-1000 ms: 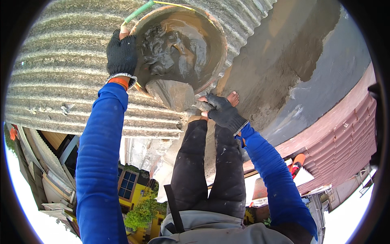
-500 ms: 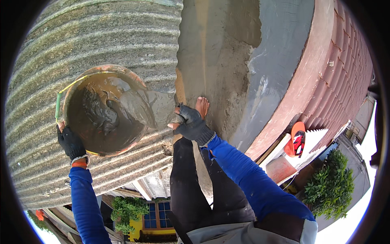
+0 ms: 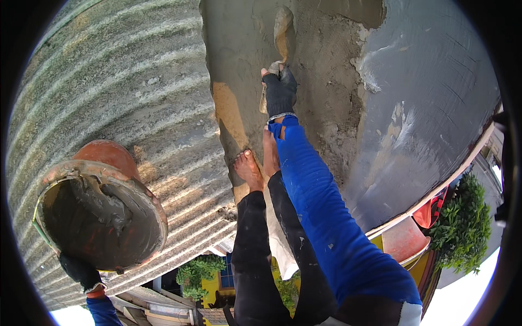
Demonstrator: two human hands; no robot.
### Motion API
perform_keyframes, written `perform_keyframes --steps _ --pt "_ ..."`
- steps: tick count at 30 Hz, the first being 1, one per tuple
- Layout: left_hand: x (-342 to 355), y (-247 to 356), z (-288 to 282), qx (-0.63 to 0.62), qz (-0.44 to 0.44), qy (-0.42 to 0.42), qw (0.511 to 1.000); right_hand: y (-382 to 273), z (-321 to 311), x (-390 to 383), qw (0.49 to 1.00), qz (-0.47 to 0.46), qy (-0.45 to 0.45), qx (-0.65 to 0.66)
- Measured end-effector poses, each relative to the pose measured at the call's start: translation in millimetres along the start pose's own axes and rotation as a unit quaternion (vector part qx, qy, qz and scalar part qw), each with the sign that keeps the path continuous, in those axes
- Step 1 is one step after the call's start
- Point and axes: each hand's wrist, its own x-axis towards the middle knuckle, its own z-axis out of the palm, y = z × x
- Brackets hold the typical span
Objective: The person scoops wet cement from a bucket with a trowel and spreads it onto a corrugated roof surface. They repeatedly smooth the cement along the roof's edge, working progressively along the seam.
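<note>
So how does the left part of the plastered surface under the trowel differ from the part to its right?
The left patch is rough, brownish and grainy, with the trowel in the right hand pressed on it; the right patch is smooth and grey with a sheen. The left one shows lumps and ragged edges; the right one shows only fine sweep marks. Both lie on the same surface beside the corrugated roof sheet.

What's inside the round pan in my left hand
The pan holds wet grey mortar coating its inside. The mortar hides the pan's bottom, and its depth can't be seen.
</note>
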Motion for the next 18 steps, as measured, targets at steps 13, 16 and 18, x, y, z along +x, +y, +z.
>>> perform_keyframes --steps 13,16,18 --pt "-6 29 -1 -0.042 0.067 0.01 0.997 -71 -31 20 0.978 0.201 0.033 0.043" --pt "-6 42 -5 -0.022 0.091 0.019 0.995 -95 -46 10 0.974 0.216 0.025 0.062" --pt "-5 48 -6 -0.077 0.07 0.012 0.994 -109 -58 -1 0.975 0.207 -0.005 0.077"
